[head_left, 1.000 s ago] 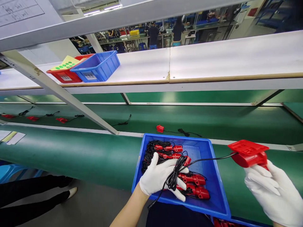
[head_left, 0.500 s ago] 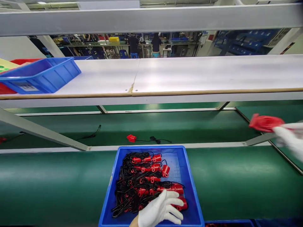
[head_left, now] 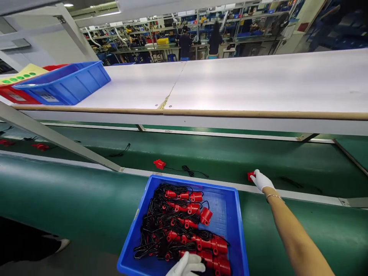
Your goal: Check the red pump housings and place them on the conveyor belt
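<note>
My right hand (head_left: 262, 180), in a white glove, reaches out to the green belt beyond the rail. Its thumb and fingers are closed on a red plastic housing (head_left: 251, 176), whose black cord (head_left: 291, 181) lies stretched to the right on the belt. My left hand (head_left: 188, 266), also gloved, rests over the near side of a blue bin (head_left: 238, 222). Its fingers are apart beside several red housings (head_left: 205, 243), and the bottom frame edge cuts it off. Bundled black cords (head_left: 156, 226) fill the bin's left half.
Another red housing with a cord (head_left: 160, 164) lies on the far belt (head_left: 230, 157), with more to the left. A white shelf (head_left: 258, 84) spans above, carrying a blue tray (head_left: 71, 82) and a red tray (head_left: 21, 96). A slanted post (head_left: 57, 136) stands left. People work in the background.
My right hand has come from the far right, where it held something red in the air, down to the belt. The view has turned. My left hand sits lower in the frame.
</note>
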The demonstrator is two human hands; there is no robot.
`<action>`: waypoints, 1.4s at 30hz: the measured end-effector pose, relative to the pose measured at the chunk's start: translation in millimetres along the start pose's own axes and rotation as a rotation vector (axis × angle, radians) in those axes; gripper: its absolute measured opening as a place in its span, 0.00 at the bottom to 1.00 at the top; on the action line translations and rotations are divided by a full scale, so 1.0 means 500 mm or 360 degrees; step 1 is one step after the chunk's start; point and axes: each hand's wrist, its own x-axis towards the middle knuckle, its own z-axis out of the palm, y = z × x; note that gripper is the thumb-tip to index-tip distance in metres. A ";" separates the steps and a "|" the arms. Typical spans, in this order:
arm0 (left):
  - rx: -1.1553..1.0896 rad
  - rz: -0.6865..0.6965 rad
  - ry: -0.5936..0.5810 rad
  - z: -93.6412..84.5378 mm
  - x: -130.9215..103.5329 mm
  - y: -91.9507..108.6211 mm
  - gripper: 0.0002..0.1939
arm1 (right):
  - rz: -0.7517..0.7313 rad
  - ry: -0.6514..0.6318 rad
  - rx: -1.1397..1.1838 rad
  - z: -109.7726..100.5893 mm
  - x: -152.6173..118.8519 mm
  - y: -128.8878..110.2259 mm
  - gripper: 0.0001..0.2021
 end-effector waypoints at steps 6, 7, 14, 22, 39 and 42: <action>-0.0011 -0.0038 -0.0111 0.057 -0.005 0.034 0.43 | -0.0085 0.0190 0.0125 -0.036 -0.081 -0.055 0.22; -0.0007 -0.0036 -0.0142 0.063 -0.003 0.038 0.42 | -0.0160 0.0213 0.0154 -0.029 -0.119 -0.075 0.22; -0.0023 0.0002 -0.0280 0.065 0.002 0.041 0.39 | -0.0684 -0.0146 0.0121 0.193 -0.428 -0.273 0.13; 0.0036 0.0146 -0.0045 0.033 -0.006 0.057 0.39 | -0.0517 -0.0287 0.0132 0.259 -0.477 -0.311 0.13; 0.0838 0.1485 0.0572 0.149 -0.061 0.136 0.39 | -0.0475 -0.0578 0.1655 -0.030 -0.696 -0.354 0.24; 0.0536 0.1429 0.0714 0.153 -0.071 0.147 0.30 | -0.0440 -0.0631 0.1634 -0.015 -0.709 -0.368 0.24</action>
